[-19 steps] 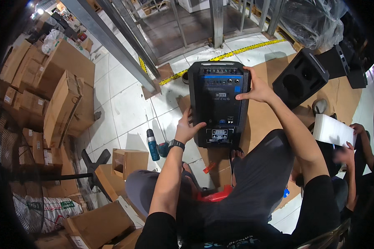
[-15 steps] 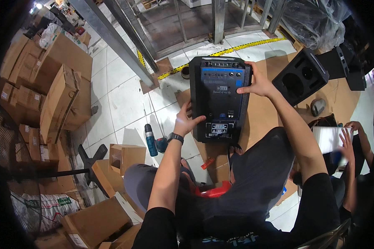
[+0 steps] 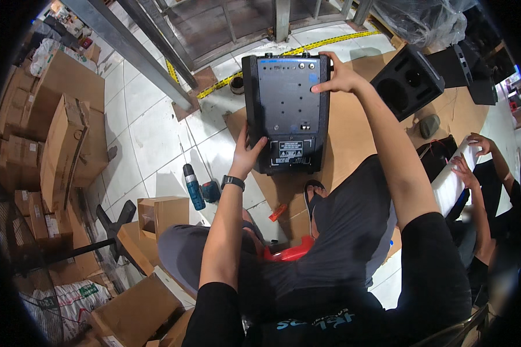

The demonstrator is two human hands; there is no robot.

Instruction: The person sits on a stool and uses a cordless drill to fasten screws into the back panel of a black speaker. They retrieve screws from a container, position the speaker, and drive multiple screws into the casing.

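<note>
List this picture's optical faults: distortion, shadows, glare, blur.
Head view: a black rim rings the fisheye image, and the tall carton at left looks bowed; head view: dark shadows lie on the white tiles around the cordless drill; head view: a greyish sheen covers the black speaker, its small print hard to make out; head view: the lower right is dark and smeared.

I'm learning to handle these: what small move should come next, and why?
Perhaps settle the black speaker squarely on the cardboard: the left hand and right hand hold opposite sides, and cardboard shows beside it. Whether it already rests there is unclear.
</note>
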